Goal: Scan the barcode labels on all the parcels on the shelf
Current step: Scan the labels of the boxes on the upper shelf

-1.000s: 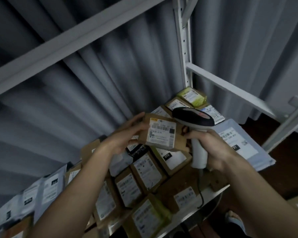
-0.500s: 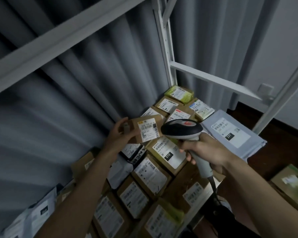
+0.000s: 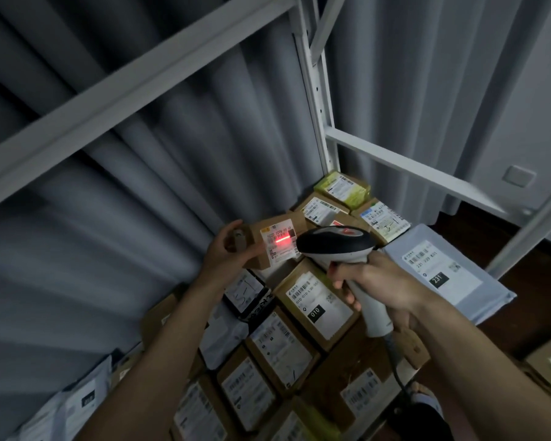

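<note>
My left hand (image 3: 228, 249) grips a small brown cardboard parcel (image 3: 268, 246) by its left end, tilted up above the shelf. A red scan line glows across the white barcode label (image 3: 279, 241) on its face. My right hand (image 3: 376, 281) is wrapped around the white handle of a barcode scanner (image 3: 334, 243). The scanner's black head points left at that label from close range. Below both hands, several brown parcels with white labels lie flat on the shelf, among them one marked 010 (image 3: 315, 300).
A grey poly mailer (image 3: 442, 265) marked 231 lies at the shelf's right end. A green parcel (image 3: 342, 187) sits in the back corner by the white upright post (image 3: 315, 90). Grey curtain hangs behind. The scanner cable (image 3: 398, 374) drops off the front edge.
The parcel in my left hand has moved away from me and lower, toward the back of the shelf. The scanner has followed it, and a red scan line now shows on the label.
</note>
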